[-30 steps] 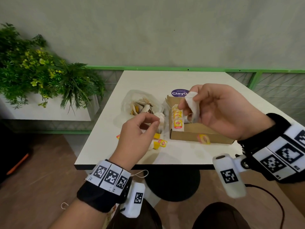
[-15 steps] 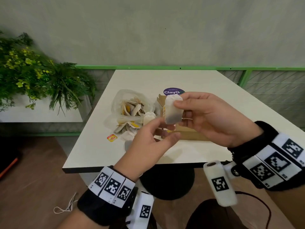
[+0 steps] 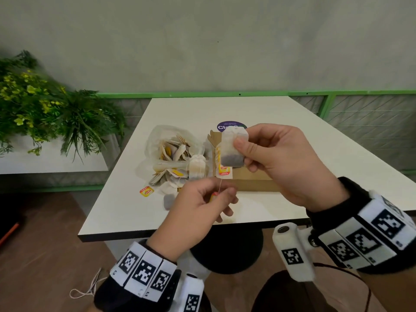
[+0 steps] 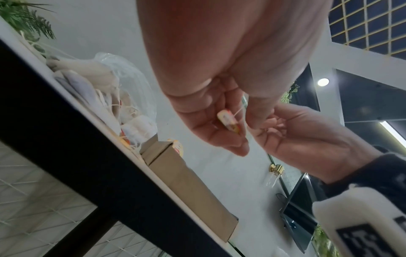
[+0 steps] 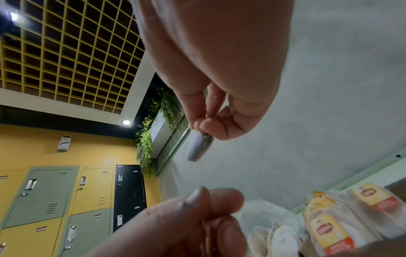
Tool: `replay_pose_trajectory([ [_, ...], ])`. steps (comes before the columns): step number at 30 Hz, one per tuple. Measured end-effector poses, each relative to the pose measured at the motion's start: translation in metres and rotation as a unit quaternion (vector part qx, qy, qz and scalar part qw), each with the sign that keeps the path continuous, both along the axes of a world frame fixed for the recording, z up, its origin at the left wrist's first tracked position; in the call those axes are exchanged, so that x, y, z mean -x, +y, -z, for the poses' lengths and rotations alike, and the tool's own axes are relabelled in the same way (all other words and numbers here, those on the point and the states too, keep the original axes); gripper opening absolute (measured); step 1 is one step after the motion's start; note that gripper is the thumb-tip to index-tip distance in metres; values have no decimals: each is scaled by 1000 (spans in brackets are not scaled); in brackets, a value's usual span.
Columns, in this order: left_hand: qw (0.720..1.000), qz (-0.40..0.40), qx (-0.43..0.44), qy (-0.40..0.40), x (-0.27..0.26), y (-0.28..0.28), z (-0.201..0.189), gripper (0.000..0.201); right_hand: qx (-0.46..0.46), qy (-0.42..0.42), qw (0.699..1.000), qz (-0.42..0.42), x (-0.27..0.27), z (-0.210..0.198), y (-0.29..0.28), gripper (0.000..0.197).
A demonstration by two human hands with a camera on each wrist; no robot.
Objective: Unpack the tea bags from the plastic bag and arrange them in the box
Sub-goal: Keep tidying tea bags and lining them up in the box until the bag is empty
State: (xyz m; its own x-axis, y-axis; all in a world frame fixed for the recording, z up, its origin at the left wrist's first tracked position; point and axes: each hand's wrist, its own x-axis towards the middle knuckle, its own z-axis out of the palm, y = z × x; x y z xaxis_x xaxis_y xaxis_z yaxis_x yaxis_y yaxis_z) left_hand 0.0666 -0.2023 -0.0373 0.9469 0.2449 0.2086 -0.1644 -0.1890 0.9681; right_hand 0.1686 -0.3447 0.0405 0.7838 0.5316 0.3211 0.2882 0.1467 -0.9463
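My right hand pinches a white tea bag upright above the brown cardboard box; the same tea bag hangs below the fingertips in the right wrist view. My left hand pinches that bag's yellow-red tag, and a thin string runs up from it. Tea bags with yellow labels stand at the box's left end. The clear plastic bag left of the box holds several tea bags.
A loose yellow tag and a few tea bags lie on the white table near its front edge. A round purple sticker sits behind the box. Potted greenery stands to the left, and a green rail runs behind the table.
My right hand has lifted the tea bag upright over the box. My left hand came away from the bag, drew back toward me and now pinches the tag with the string pulled out.
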Motion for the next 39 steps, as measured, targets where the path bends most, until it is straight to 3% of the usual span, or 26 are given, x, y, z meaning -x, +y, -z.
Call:
replay_pose_trajectory([
  [6,998,40,45,-5,10,-5,-6,36,-50,45,997,24,-2,12,2,25],
  [10,997,38,71,-16,13,-6,-7,53,-22,34,999,35,-3,12,0,8],
  [19,991,48,123,2,17,-13,-10,45,-56,144,988,28,-6,10,-6,14],
  [24,991,25,133,6,21,-19,-10,11,-88,195,976,51,-8,16,-5,11],
  [26,991,33,131,22,23,-21,-10,8,-101,204,972,53,-6,19,-5,13],
  [31,984,83,149,54,28,-21,-14,22,-58,152,983,82,-2,26,1,14],
  [34,987,124,98,36,32,-20,-15,17,-19,104,989,107,-2,36,7,11],
  [37,995,81,-1,-53,33,-16,-14,3,9,55,992,111,-2,49,7,11],
  [39,991,37,-25,-128,31,-13,-15,9,22,24,995,97,2,55,2,10],
])
